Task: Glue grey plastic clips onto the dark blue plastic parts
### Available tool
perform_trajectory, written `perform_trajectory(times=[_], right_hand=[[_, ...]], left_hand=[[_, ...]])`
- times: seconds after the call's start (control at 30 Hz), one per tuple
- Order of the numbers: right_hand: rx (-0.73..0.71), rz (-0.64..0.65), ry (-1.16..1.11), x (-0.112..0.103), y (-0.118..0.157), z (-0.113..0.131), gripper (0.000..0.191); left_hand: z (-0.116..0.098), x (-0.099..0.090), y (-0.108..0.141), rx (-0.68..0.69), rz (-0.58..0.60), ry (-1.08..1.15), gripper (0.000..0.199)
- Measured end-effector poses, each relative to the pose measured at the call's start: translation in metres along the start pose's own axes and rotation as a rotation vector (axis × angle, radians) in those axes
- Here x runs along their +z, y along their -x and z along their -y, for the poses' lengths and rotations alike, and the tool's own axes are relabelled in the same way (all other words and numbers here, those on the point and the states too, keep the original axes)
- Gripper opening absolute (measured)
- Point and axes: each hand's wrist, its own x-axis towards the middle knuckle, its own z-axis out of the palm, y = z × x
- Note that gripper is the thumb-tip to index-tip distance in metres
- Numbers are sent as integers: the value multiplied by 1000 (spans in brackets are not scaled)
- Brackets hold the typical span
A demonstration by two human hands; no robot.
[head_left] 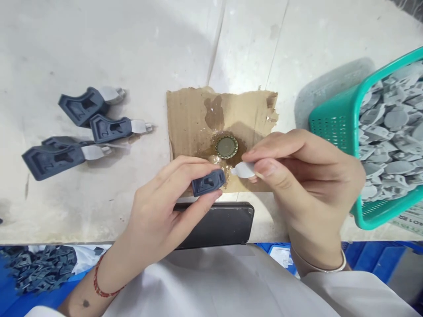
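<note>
My left hand (172, 200) pinches a small dark blue plastic piece (208, 182) between thumb and fingers, its open end facing right. My right hand (299, 176) holds a small light grey plastic tab (243, 169) at its fingertips, a short gap to the right of the blue piece. Both hover over the near edge of a stained cardboard sheet (191, 119). A bottle cap (226, 146) holding glue sits on the cardboard just behind the two parts.
Several joined blue-and-grey pieces (99, 127) lie on the white table at the left. A green basket (333, 125) full of grey tabs (393, 127) stands at the right. A black phone (218, 224) lies at the front edge. A bin of dark blue parts (42, 264) sits below left.
</note>
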Motion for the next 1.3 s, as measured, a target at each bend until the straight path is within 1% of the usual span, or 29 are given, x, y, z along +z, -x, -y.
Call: perform_trajectory(times=[0.17, 0.33, 0.43, 0.57, 0.73, 0.83, 0.93, 0.97, 1.07, 1.13, 1.17, 1.3], right_hand=[[-27, 47, 13, 0, 2, 3, 4], [-14, 60, 5, 2, 2, 3, 5], [28, 71, -40, 5, 3, 5, 7], [93, 81, -131, 12, 5, 9, 9], [51, 86, -128, 18, 7, 9, 10], [-15, 124, -106, 16, 7, 6, 7], [-153, 137, -2, 11, 4, 2, 4], [-214, 158, 78, 10, 3, 2, 8], [-355, 273, 342, 7, 1, 4, 31], [-370, 323, 432, 7, 1, 6, 42], [-366, 332, 446, 7, 2, 7, 44], [-358, 353, 480, 10, 4, 8, 43]], left_hand=[[1, 2, 1, 11, -8, 7, 23], [3, 3, 0, 31, -19, 22, 24], [3, 2, -1, 47, -25, -9, 21], [-1, 2, -2, 23, -1, -94, 16], [0, 1, 0, 50, 3, -88, 17], [1, 0, 0, 75, 12, -30, 16], [0, -3, -1, 90, 28, 12, 14], [0, -4, -2, 97, 28, 7, 14], [-2, -5, -2, 103, 48, -19, 13], [-1, -5, -1, 114, 52, -9, 10], [-1, -5, -1, 116, 50, 0, 9], [2, -4, 2, 100, 21, 20, 8]])
